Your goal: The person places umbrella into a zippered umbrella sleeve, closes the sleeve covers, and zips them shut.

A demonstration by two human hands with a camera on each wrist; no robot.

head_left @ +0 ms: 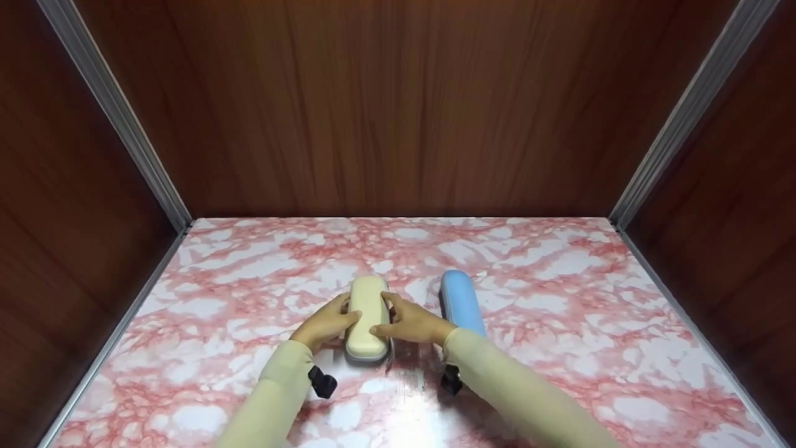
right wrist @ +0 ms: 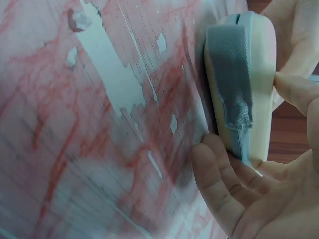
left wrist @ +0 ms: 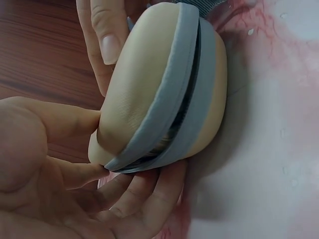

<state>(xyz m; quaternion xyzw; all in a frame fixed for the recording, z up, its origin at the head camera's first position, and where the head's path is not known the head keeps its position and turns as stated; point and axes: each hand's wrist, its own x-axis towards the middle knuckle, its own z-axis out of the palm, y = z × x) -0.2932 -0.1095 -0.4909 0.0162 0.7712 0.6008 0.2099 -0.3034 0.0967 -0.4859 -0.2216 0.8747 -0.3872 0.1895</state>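
Note:
A pale yellow zip case (head_left: 368,317) with a grey zip band lies lengthwise on the table. My left hand (head_left: 326,323) grips its left side, thumb on the lid and fingers low against the edge. From the right, my right hand (head_left: 413,320) holds the same case, its thumb also on the lid. In the left wrist view a dark gap shows between the two edges of the zip band (left wrist: 182,94); what lies inside cannot be made out. A wide grey fabric strip (right wrist: 230,69) runs along the side by my right fingers.
A blue case (head_left: 461,302) of similar shape lies right of the yellow one, its near end partly behind my right forearm. The tabletop (head_left: 547,261) is red-and-white marbled. Brown wood panels (head_left: 398,112) enclose the back and both sides.

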